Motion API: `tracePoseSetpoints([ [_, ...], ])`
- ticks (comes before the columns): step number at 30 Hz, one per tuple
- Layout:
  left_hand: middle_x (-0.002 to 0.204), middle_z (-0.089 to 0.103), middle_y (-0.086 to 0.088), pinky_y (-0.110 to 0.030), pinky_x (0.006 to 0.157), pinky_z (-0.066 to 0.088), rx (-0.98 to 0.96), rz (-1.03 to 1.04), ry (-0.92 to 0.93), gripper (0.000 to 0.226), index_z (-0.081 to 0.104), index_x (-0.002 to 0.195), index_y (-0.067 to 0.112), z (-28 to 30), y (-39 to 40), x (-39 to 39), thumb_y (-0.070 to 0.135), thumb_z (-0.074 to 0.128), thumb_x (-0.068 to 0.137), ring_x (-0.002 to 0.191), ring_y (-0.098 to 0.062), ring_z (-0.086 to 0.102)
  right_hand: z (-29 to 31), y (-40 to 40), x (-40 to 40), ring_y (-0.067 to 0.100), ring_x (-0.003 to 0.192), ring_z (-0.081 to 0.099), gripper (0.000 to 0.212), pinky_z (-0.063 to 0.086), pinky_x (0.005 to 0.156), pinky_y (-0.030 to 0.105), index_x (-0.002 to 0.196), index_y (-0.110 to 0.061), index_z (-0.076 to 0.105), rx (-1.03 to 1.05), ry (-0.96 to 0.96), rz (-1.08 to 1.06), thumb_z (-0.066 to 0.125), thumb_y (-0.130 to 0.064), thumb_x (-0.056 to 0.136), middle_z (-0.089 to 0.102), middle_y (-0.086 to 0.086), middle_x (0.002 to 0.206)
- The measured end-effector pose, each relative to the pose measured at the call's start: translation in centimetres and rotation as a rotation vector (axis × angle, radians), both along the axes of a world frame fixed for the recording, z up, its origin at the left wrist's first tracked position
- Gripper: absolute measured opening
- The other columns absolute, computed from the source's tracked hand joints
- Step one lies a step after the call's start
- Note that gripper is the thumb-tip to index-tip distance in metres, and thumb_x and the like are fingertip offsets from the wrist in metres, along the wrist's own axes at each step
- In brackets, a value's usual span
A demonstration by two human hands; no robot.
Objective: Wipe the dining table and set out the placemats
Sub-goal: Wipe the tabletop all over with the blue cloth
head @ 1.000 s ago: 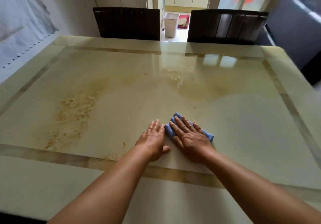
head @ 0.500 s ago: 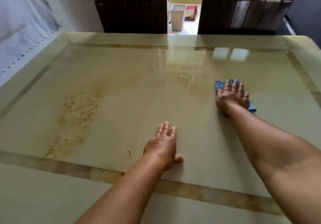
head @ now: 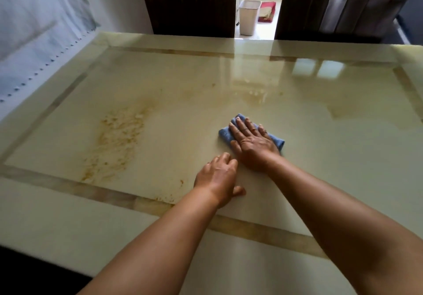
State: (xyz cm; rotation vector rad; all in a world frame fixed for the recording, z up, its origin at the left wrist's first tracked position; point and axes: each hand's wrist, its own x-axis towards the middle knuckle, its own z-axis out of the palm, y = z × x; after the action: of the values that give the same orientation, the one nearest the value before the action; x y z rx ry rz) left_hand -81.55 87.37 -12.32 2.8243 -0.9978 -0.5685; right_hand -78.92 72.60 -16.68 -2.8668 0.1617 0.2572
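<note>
A glossy cream stone dining table (head: 332, 157) with a brown inlaid border fills the view. A folded blue cloth (head: 225, 135) lies near its middle, and my right hand (head: 250, 143) presses flat on it with straight fingers. My left hand (head: 218, 176) rests on the bare tabletop just below and left of the cloth, fingers slightly bent, holding nothing. A patch of yellow-brown stains (head: 119, 139) spreads over the left part of the table. No placemats are in view.
Two dark chairs (head: 190, 13) (head: 338, 15) stand at the far edge. Between them, on the floor beyond, is a white bin (head: 249, 16). A pale cloth (head: 34, 42) hangs along the left side.
My right hand slid the blue cloth out to the far right, then back toward the middle next to my left hand. My left hand stayed put, its fingers now slightly bent.
</note>
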Motion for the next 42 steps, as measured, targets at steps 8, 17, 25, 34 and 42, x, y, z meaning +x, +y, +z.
tracePoseSetpoints([
  [8,0.143,0.034,-0.005,-0.038,0.106,0.032,0.021,0.254,-0.036,0.056,0.031,0.140,0.022,2.9,10.2,1.6,0.036,0.052,0.090,0.132,-0.025,0.034,0.0,7.0,-4.6,0.011,0.142,-0.022,0.057,-0.015,0.112,0.032,0.149,-0.031,-0.008,0.021,0.013,0.115,0.014,-0.048,0.099,-0.019,-0.010,0.156],
  [17,0.158,-0.011,-0.007,-0.039,0.118,0.015,0.246,0.410,0.312,0.112,-0.009,0.148,0.014,3.2,19.8,0.1,0.046,0.071,0.075,0.146,-0.025,0.000,-0.2,17.6,-11.0,0.013,0.136,-0.034,0.058,-0.022,0.110,0.035,0.147,-0.040,-0.010,0.091,0.033,0.279,0.014,-0.055,0.095,-0.031,-0.011,0.148],
  [25,0.156,-0.022,-0.002,-0.036,0.119,0.007,0.170,0.377,0.309,0.110,-0.012,0.147,0.017,1.3,22.4,-2.9,0.034,0.071,0.078,0.145,-0.020,-0.012,-0.4,17.9,-8.3,0.007,0.137,-0.030,0.052,-0.017,0.113,0.032,0.146,-0.045,-0.002,0.047,-0.022,0.392,0.012,-0.052,0.097,-0.021,-0.019,0.150],
  [34,0.158,-0.006,0.004,-0.034,0.117,0.014,0.016,0.442,0.264,0.099,-0.001,0.149,0.021,1.5,27.0,-1.6,0.033,0.069,0.080,0.145,-0.019,0.002,0.2,16.0,2.0,0.016,0.145,-0.014,0.054,-0.008,0.117,0.042,0.150,-0.033,0.007,0.010,0.014,-0.057,0.019,-0.045,0.099,-0.010,-0.006,0.159],
  [42,0.158,-0.010,0.002,-0.035,0.116,0.010,0.148,0.394,0.301,0.100,0.001,0.149,0.019,0.2,28.0,-0.9,0.036,0.070,0.078,0.145,-0.022,-0.003,-0.5,22.0,-3.7,0.012,0.141,-0.025,0.059,-0.016,0.113,0.037,0.149,-0.034,-0.004,0.038,0.012,0.207,0.015,-0.052,0.097,-0.021,-0.011,0.154],
])
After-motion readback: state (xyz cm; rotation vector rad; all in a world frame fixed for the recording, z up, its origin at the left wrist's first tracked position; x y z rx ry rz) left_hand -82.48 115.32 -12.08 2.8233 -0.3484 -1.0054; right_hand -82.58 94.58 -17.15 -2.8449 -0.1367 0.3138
